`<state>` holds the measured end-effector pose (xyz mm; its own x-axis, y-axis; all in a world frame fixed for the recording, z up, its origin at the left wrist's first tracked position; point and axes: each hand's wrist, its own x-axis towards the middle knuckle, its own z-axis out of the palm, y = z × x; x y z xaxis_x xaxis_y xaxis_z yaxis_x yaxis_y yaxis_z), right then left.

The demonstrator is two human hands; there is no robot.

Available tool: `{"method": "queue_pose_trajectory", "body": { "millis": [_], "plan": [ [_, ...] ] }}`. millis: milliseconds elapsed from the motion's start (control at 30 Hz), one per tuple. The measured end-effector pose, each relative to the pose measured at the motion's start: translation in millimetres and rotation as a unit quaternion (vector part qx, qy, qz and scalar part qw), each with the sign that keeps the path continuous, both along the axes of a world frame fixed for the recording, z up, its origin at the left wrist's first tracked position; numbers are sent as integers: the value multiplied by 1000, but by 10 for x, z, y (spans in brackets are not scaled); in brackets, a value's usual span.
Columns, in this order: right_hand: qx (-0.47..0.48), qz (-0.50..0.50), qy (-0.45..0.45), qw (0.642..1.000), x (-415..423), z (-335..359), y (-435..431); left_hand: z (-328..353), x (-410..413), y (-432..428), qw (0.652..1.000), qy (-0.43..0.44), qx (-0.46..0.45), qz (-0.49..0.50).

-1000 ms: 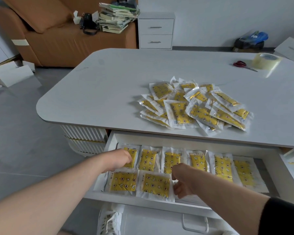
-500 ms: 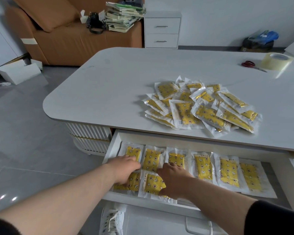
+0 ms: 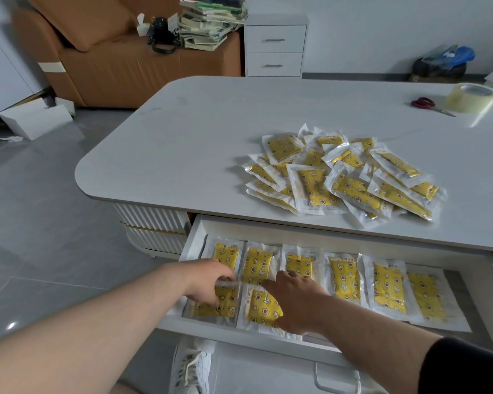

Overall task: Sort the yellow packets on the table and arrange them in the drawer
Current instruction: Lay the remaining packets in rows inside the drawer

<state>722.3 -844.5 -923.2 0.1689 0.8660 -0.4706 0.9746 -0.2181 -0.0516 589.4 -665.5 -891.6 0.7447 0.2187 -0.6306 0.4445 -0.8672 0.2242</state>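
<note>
A loose pile of yellow packets [image 3: 339, 177] lies on the white table [image 3: 182, 137]. Below it the drawer [image 3: 195, 237] stands pulled out, with a back row of several yellow packets [image 3: 343, 277] laid side by side. Two more lie in front at the left. My left hand [image 3: 208, 280] is over the front-left packet [image 3: 211, 308], its fingers curled down and pinching the packet's clear upper edge. My right hand [image 3: 293, 300] rests flat on the second front packet [image 3: 264, 307], fingers stretched leftward, covering its right part.
Red scissors [image 3: 423, 103] and a roll of clear tape [image 3: 471, 98] sit at the table's far right. A white shoe [image 3: 191, 368] and a lower drawer handle [image 3: 336, 382] show beneath the open drawer. A brown sofa [image 3: 111, 61] and a white cabinet [image 3: 275, 49] stand behind.
My left hand came down from the back row onto the front-left packet. My right hand slid left onto the second front packet and flattened out.
</note>
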Motion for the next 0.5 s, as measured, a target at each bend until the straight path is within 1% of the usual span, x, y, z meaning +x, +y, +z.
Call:
{"method": "queue_pose_trajectory", "body": {
  "millis": [167, 233, 333, 400, 500],
  "plan": [
    [3, 12, -16, 1000, 4, -34, 5, -7, 12, -51, 999, 26, 18, -37],
    [22, 47, -40, 998, 3, -12, 8, 4, 0, -38, 997, 6, 50, -62],
    [66, 154, -65, 984, 14, 12, 19, -20, -12, -75, 979, -34, 130, -153],
    [63, 186, -56, 979, 12, 2, 21, -71, -17, -140, 971, -53, 139, -188],
    [54, 193, -44, 979, 11, -57, -4, -128, -37, -124, 973, -72, 129, -179]
  ]
}}
